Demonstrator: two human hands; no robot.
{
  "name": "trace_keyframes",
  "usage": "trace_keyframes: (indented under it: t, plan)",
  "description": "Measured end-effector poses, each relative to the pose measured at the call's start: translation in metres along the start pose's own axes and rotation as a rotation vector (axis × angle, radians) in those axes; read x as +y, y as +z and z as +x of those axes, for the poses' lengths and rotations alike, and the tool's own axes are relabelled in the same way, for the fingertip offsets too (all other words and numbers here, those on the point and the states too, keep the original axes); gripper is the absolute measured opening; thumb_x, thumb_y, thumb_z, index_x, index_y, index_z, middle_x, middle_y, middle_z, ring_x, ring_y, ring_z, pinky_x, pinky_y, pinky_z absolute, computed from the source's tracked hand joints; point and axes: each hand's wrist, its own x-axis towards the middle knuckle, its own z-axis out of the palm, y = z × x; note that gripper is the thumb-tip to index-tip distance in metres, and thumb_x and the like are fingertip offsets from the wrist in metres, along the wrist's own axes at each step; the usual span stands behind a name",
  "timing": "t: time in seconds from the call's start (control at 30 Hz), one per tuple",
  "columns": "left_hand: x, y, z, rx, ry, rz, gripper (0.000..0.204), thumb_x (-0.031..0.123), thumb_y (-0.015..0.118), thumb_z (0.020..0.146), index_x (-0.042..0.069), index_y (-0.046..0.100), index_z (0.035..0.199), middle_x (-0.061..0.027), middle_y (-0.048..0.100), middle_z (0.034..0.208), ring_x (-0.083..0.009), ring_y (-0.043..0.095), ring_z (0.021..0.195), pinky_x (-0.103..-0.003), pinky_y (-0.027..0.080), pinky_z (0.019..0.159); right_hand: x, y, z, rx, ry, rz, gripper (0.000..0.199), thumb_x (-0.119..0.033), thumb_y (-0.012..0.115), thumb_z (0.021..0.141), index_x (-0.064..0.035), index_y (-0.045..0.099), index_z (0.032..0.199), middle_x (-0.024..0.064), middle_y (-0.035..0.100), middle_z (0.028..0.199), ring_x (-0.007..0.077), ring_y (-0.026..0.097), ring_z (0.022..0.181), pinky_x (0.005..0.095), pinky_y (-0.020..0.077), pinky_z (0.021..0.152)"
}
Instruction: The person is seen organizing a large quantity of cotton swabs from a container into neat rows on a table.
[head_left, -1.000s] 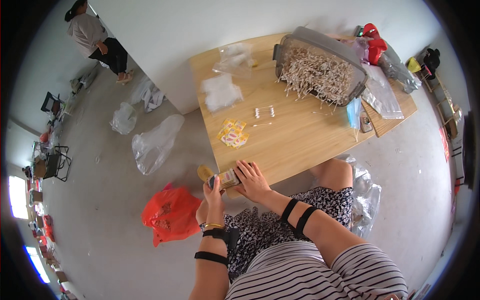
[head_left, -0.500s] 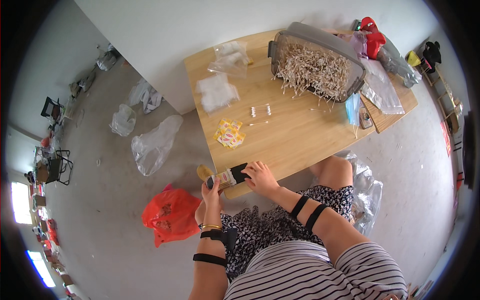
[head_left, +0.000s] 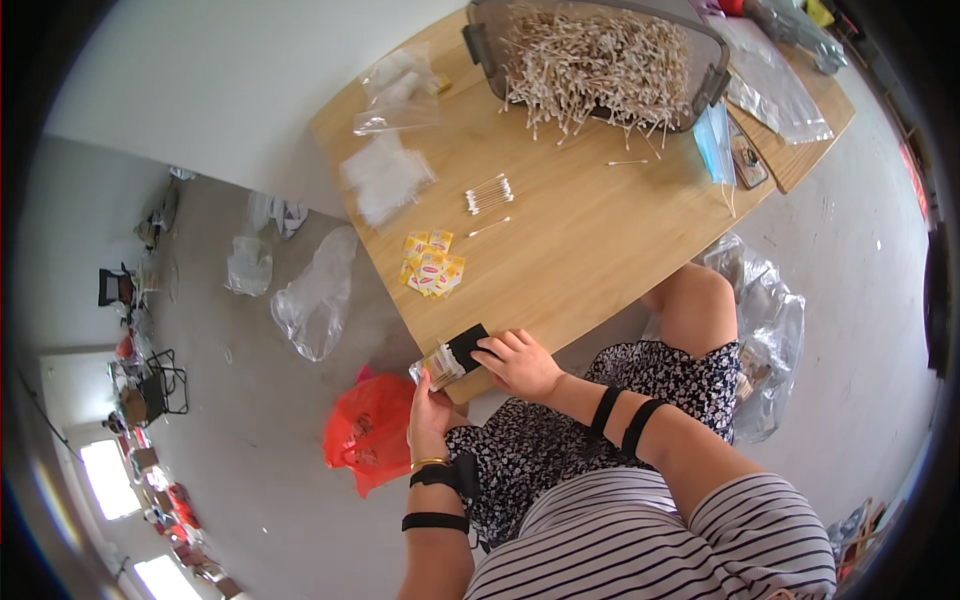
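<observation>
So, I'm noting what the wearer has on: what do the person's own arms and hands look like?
The left hand and right hand are gloveless. The left forearm wears a gold-coloured bangle and two black straps, one carrying a black block. The right forearm has two black bands, below a short white sleeve with dark stripes.

Clocking off the swab row (head_left: 488,194) on the table (head_left: 570,250), I read: loose swab (head_left: 490,227) at 6, packet (head_left: 438,367) beyond it by the near corner, cards (head_left: 433,268) at 7, sheets (head_left: 385,182) at 9, swab-filled tub (head_left: 706,62) between 1 and 2.
</observation>
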Motion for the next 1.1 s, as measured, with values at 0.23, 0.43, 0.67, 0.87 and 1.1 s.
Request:
trace_keyframes:
  t: [0.23,0.43,0.67,0.87,1.1]
  plan:
    - [0.023,-0.005,-0.021,0.137,0.187,0.283,0.048,0.038,0.061,0.101,0.009,0.052,0.138,-0.0083,0.061,0.133,-0.0252,0.056,0.124,-0.044,0.042,0.109,0.053,-0.028,0.061,0.098,0.244,-0.018,0.024,-0.019,0.072,0.08,-0.0113,0.065,0.102,0.0075,0.057,0.11,0.0281,0.052,0.106,0.0418,0.044,0.093]
    - [0.032,0.048,-0.047,0.712,0.594,0.654,0.047,0.046,0.057,0.1,0.008,0.056,0.128,-0.0071,0.059,0.126,-0.0208,0.055,0.118,-0.04,0.042,0.099,0.131,-0.061,0.122,0.23,0.248,-0.113,0.019,-0.018,0.074,0.08,-0.0128,0.065,0.096,0.0069,0.057,0.108,0.0267,0.05,0.11,0.0393,0.0426,0.093]
    - [0.024,0.074,-0.054,0.525,0.798,0.87,0.026,0.022,0.056,0.104,0.004,0.056,0.123,-0.0085,0.057,0.123,-0.0225,0.054,0.117,-0.035,0.043,0.1,0.142,-0.064,0.143,0.087,0.235,-0.179,0.007,-0.013,0.07,0.083,-0.0134,0.063,0.085,0.0047,0.056,0.102,0.0254,0.051,0.103,0.0385,0.0421,0.092]
    - [0.01,0.098,-0.054,0.332,0.907,1.033,0.02,0.013,0.055,0.102,0.003,0.057,0.119,-0.0106,0.056,0.121,-0.0223,0.055,0.112,-0.035,0.045,0.094,0.156,-0.069,0.15,0.094,0.193,-0.227,0.003,-0.014,0.068,0.085,-0.0131,0.066,0.087,0.0051,0.057,0.106,0.026,0.052,0.107,0.0399,0.0432,0.092]
    - [-0.014,0.154,-0.053,0.077,0.9,1.154,0.021,0.009,0.062,0.095,0.004,0.06,0.116,-0.0128,0.059,0.12,-0.0271,0.055,0.112,-0.037,0.046,0.09,0.168,-0.051,0.164,0.22,0.203,-0.134,0.024,-0.012,0.064,0.09,-0.014,0.07,0.113,0.0036,0.059,0.119,0.0282,0.052,0.114,0.0419,0.0438,0.097]
